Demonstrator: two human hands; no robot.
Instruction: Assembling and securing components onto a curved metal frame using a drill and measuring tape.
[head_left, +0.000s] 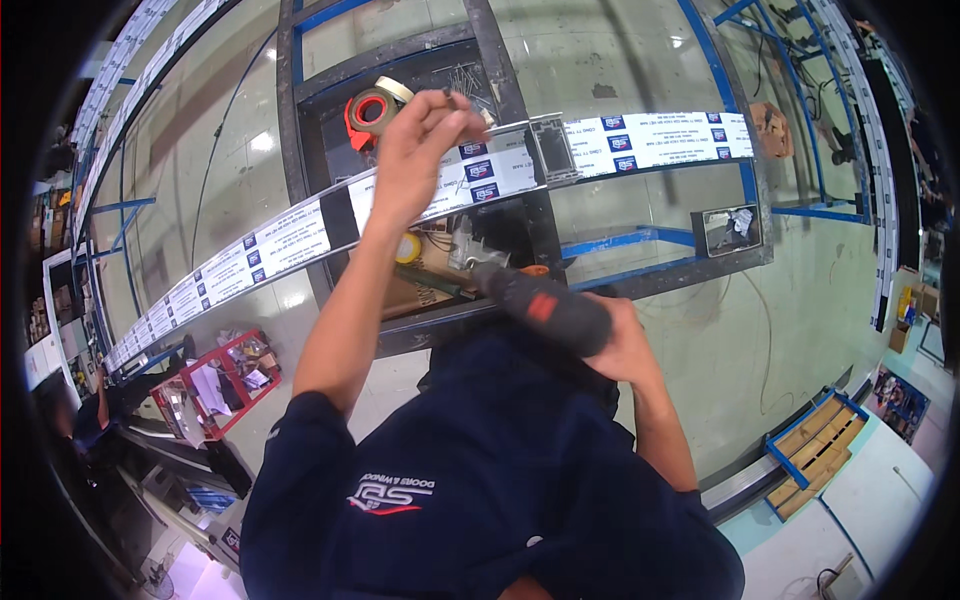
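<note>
Reaching far forward, the left hand [420,150] extends on a nearly straight bare forearm, wrist bent, its fingers [455,105] pinched narrow around a small dark screw [448,93] just above the long white-wrapped aluminium profile [290,238] lying across the black tabletop [520,215]. Nearer and to the right, the right hand [615,340] wraps its fingers closed around a dark power drill [540,305], elbow bent close to the body.

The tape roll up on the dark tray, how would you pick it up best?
Probably by its rim, from above. The tape roll leans tilted in the dark tray with its hole showing, so fingers could pinch through the hole and over the outer edge. The left hand is right beside it, pinching something small; the right hand holds the drill.
</note>
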